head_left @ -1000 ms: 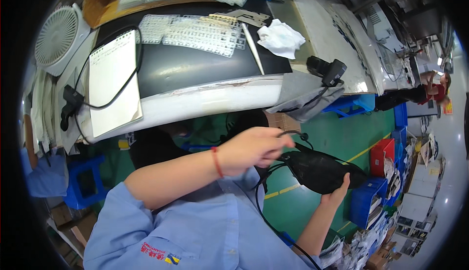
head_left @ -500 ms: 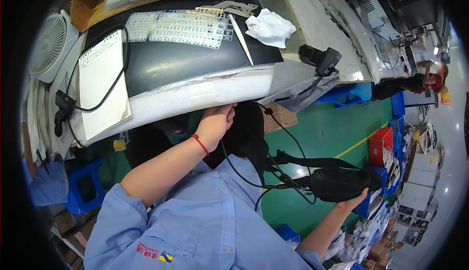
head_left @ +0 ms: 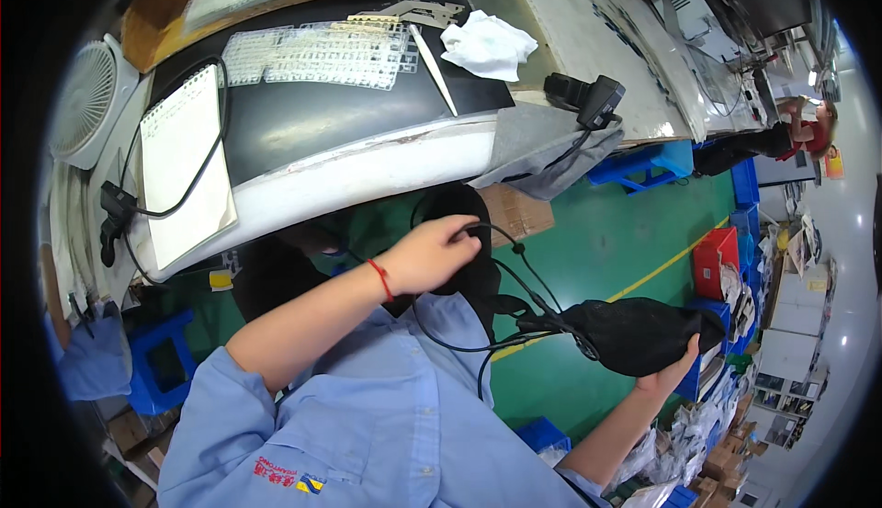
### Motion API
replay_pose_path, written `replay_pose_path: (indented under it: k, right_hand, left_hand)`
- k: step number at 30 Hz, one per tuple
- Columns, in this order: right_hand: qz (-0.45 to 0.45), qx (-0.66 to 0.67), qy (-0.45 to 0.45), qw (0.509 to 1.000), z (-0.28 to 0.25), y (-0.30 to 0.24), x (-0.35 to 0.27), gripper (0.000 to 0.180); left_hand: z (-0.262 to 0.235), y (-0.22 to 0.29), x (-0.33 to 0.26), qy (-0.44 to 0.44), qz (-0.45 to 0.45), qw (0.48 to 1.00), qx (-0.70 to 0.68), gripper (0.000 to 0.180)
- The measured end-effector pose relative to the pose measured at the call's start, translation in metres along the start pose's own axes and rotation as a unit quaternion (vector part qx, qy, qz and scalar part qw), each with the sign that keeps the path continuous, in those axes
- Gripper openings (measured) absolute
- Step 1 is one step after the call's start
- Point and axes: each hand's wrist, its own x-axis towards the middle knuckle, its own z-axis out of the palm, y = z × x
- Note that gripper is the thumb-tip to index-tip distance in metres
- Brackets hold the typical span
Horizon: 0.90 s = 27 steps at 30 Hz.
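Observation:
My left hand (head_left: 432, 255), a red cord round its wrist, is out in front of my blue shirt with its fingers curled round a black cable (head_left: 514, 243). That cable runs on to a black cloth pouch (head_left: 632, 335), where several cables bunch at the near end. Out to the right, my right hand (head_left: 671, 372) grips the far end of the pouch from below, its thumb up against the side. The inside of the pouch does not show. A loop of cable hangs across my shirt front.
Ahead stands a workbench with a padded white edge (head_left: 367, 163), bearing a notepad (head_left: 188, 163), clear keyboard-like sheets (head_left: 322, 56), a white tissue (head_left: 487, 46) and a black cabled device (head_left: 588, 99). A fan (head_left: 87, 104) is at left; blue stools and a red bin (head_left: 715, 263) stand beyond.
My left hand has come away from the bench edge, toward the right, and now has the cable in its fingers. The strap beside the pouch has dropped back. My right hand keeps its grip.

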Motion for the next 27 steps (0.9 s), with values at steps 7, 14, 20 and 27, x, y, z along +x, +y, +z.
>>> replay_pose_path:
  k: [7,14,20,27]
  right_hand:
    - [0.011,-0.012,0.024,1.0,0.04,0.016,-0.005,0.048]
    - [0.02,-0.02,0.039,0.999,0.047,0.017,0.008,0.047]
    - [0.021,0.012,0.088,0.996,0.031,0.008,0.016,0.05]
    - [0.013,0.027,0.045,0.999,0.013,-0.007,0.022,0.06]
  left_hand:
    - [0.058,0.046,-0.018,-0.022,0.436,0.861,0.262,0.048]
    - [0.038,0.023,-0.019,-0.11,0.505,0.822,0.24,0.008]
    - [-0.022,-0.018,-0.033,0.022,0.335,0.941,0.049,0.03]
    - [-0.06,-0.041,-0.068,0.048,0.208,0.975,-0.066,0.023]
